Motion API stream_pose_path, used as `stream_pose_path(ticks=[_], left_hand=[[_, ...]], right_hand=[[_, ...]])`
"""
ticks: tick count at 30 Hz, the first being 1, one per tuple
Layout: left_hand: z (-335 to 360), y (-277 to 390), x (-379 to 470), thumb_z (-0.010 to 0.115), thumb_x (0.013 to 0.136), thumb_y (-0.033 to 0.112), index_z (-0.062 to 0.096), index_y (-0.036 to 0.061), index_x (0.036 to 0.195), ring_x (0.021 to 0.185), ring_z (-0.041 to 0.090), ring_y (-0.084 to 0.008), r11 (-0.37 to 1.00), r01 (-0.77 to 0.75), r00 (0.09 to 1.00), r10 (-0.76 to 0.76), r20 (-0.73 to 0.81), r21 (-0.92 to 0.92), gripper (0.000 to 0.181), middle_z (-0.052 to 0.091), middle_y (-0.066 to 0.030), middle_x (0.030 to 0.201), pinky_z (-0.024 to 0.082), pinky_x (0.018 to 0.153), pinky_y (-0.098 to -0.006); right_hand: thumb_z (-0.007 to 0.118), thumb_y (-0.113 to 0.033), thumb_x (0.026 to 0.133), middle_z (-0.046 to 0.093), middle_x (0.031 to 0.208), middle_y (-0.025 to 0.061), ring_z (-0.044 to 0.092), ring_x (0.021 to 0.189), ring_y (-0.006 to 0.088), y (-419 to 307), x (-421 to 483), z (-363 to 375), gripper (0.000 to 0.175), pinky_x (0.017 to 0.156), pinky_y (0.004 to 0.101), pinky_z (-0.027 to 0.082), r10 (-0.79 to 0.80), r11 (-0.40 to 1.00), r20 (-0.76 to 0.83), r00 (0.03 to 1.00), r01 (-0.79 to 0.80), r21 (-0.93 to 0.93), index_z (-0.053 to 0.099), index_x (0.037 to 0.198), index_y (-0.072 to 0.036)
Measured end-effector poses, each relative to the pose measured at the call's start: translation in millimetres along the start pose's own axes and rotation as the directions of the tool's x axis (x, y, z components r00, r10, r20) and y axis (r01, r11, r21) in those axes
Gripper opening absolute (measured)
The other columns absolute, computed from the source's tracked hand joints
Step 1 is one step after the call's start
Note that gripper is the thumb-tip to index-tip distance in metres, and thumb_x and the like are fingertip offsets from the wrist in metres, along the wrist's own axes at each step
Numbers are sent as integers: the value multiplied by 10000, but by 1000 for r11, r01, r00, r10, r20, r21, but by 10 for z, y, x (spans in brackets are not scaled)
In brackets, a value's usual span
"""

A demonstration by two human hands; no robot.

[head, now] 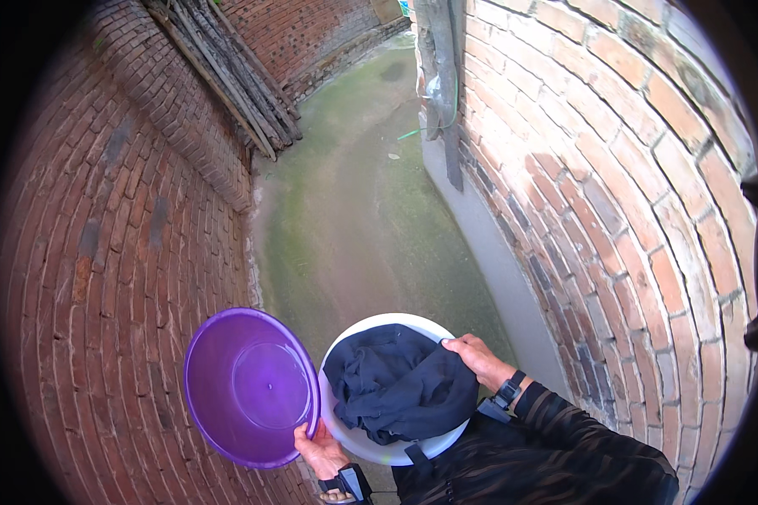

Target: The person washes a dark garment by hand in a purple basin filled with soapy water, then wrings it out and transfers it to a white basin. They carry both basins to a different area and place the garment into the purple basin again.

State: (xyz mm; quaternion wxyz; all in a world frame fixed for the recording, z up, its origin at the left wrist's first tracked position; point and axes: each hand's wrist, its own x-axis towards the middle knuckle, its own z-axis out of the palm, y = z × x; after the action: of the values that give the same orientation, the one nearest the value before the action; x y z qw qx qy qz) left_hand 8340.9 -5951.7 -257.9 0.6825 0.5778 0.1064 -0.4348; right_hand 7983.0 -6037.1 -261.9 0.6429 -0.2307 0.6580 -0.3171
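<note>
My left hand point(323, 452) grips the near right rim of a purple plastic basin point(246, 385), which is tilted with its inside facing me. A little water seems to glisten on its bottom. Right beside it, a white plastic basin point(363, 445) holds a heap of dark navy cloth point(398, 385). My right hand point(482, 361) clasps the white basin's right rim, thumb on top beside the cloth. A strip of dark fabric hangs over the near rim. Both wrists wear straps with grey devices.
A concrete passage floor point(372, 240) with green growth curves ahead between a brick wall point(139, 271) on the left and a paler brick wall point(606, 189) on the right. Wooden poles point(240, 76) lean at the left. A wooden post point(443, 76) with green cord stands at the right.
</note>
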Motion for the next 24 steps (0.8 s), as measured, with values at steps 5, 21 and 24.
stream_pose_path(ticks=[5, 21, 24], left_hand=[[1181, 221, 1026, 700, 812, 315, 656, 24, 1107, 942, 704, -270, 999, -50, 997, 50, 60, -7, 417, 723, -139, 1036, 589, 896, -400], [5534, 985, 3445, 702, 790, 307, 662, 23, 1071, 983, 673, -293, 990, 6, 968, -41, 246, 140, 401, 726, -130, 1020, 545, 930, -435], [6168, 996, 3969, 708, 787, 325, 649, 27, 1110, 945, 684, -286, 988, 59, 971, -90, 222, 143, 443, 715, -126, 1012, 590, 875, -426]], right_hand=[[722, -414, 903, 685, 1116, 223, 672, 1026, 274, -840, 1202, 540, 614, 896, 390, 542, 2, 999, 70, 998, -5, 41, 594, 1193, 112], [696, -379, 940, 721, 1079, 203, 714, 953, 275, -3592, 4032, 1502, 538, 843, 388, 566, 58, 956, -43, 997, -43, 291, 634, 1157, 110], [687, -363, 954, 713, 1117, 195, 704, 990, 263, -4341, 4761, 1648, 507, 874, 383, 564, 0, 977, -41, 999, 8, 214, 648, 1169, 95]])
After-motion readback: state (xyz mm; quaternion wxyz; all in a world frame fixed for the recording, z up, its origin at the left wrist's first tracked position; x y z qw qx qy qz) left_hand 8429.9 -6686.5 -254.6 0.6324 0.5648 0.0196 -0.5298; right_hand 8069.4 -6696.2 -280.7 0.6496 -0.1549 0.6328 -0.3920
